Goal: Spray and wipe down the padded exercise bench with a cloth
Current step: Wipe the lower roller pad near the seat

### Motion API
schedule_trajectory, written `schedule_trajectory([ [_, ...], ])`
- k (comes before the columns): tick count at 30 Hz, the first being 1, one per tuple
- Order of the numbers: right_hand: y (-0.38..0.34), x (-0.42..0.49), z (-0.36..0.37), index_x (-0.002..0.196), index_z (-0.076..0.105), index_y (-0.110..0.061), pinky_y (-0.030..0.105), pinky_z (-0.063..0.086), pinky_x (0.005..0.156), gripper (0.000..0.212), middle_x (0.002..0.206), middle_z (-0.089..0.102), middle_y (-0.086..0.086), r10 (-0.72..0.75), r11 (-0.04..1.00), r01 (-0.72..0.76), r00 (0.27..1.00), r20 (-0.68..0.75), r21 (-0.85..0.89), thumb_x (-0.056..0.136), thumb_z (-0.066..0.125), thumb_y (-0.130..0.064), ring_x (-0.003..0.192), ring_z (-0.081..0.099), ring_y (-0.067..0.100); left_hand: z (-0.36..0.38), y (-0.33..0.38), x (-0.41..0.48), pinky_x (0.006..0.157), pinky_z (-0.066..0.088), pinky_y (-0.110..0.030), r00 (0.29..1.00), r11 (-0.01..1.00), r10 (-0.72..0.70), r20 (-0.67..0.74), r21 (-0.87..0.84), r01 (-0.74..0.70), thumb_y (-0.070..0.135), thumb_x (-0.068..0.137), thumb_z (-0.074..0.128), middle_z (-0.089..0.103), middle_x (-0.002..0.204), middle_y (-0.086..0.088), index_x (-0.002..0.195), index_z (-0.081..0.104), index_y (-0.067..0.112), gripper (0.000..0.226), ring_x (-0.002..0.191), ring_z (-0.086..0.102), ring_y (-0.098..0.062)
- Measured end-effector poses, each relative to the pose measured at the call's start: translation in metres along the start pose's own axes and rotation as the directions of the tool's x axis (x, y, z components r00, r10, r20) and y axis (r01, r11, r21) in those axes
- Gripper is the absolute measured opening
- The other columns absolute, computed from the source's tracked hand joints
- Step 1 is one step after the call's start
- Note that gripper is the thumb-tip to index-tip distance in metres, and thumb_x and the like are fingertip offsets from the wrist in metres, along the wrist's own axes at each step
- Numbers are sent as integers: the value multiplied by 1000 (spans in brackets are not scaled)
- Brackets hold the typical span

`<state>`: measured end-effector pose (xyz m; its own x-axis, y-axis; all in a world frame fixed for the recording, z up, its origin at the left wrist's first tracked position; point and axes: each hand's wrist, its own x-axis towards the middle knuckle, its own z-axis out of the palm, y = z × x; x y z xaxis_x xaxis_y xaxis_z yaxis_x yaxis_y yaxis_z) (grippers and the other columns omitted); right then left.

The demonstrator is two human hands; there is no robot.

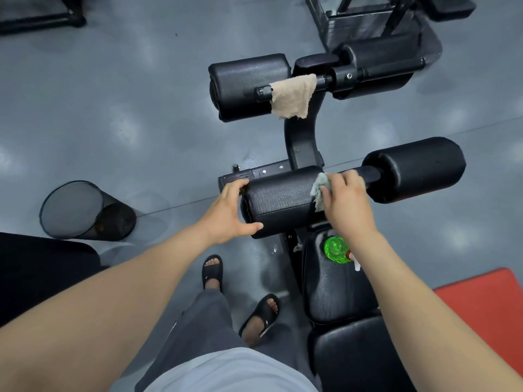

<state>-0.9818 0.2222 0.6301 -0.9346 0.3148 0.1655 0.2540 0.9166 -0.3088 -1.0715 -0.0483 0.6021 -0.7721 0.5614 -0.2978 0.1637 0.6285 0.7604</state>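
Observation:
The black padded bench [336, 295] runs from the lower right up to its foam roller pads. My left hand [229, 213] grips the left end of the near-left roller pad [280, 199]. My right hand [343, 199] presses a crumpled grey cloth [321, 188] onto the right end of that same pad. A green spray bottle [336, 248] stands on the bench seat just below my right wrist. A beige cloth [294, 96] hangs over the bar of the far roller pads.
A black mesh waste bin [82, 210] stands on the grey floor at the left. A red mat [486, 309] lies at the right edge. Another machine's frame [368, 12] is at the top. My feet in black slides [212, 271] stand left of the bench.

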Motion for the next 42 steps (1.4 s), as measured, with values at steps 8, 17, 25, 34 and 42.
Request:
schedule_trajectory([
  [8, -70, -18, 26, 106, 66, -9, 35, 45, 88, 18, 119, 61, 6, -270, 952, 254, 960, 80, 170, 90, 59, -3, 100, 49, 30, -3, 1, 2, 119, 34, -39, 1000, 999, 16, 5, 29, -16, 38, 67, 94, 30, 149, -1, 154, 29, 20, 109, 138, 40, -18],
  [17, -6, 5, 8, 115, 68, -3, 43, 45, 95, 35, 118, 66, 13, -47, 998, 46, 998, 35, 40, 90, 44, -9, 101, 53, 40, -2, 1, 3, 120, 17, -23, 997, 999, -45, 63, -12, 46, 36, 69, 94, 9, 169, 1, 157, 24, 19, 113, 153, 18, -12],
  [25, -83, -20, 31, 114, 67, -6, 37, 47, 97, 25, 123, 64, 7, -313, 935, 290, 945, 91, 206, 95, 51, -6, 103, 52, 30, -2, 1, 4, 122, 30, -34, 997, 998, -60, 54, -16, 61, 43, 61, 96, 23, 164, 6, 153, 28, 21, 116, 146, 35, -11],
  [34, -9, 0, 3, 105, 70, -3, 42, 52, 87, 30, 118, 69, 9, -55, 995, 54, 998, 20, 89, 82, 61, 13, 95, 56, 39, -3, -2, 6, 121, 30, -32, 997, 998, -52, 57, -32, 54, 40, 61, 97, 28, 161, 7, 151, 30, 23, 114, 143, 37, -10],
  [42, -79, -21, 28, 116, 66, -8, 34, 45, 98, 38, 129, 62, 4, -327, 936, 297, 933, 153, 191, 82, 54, 4, 108, 49, 28, -1, -1, 5, 119, 33, -32, 998, 999, -47, 43, -17, 48, 41, 60, 98, 30, 159, 5, 150, 30, 23, 114, 140, 40, -10],
])
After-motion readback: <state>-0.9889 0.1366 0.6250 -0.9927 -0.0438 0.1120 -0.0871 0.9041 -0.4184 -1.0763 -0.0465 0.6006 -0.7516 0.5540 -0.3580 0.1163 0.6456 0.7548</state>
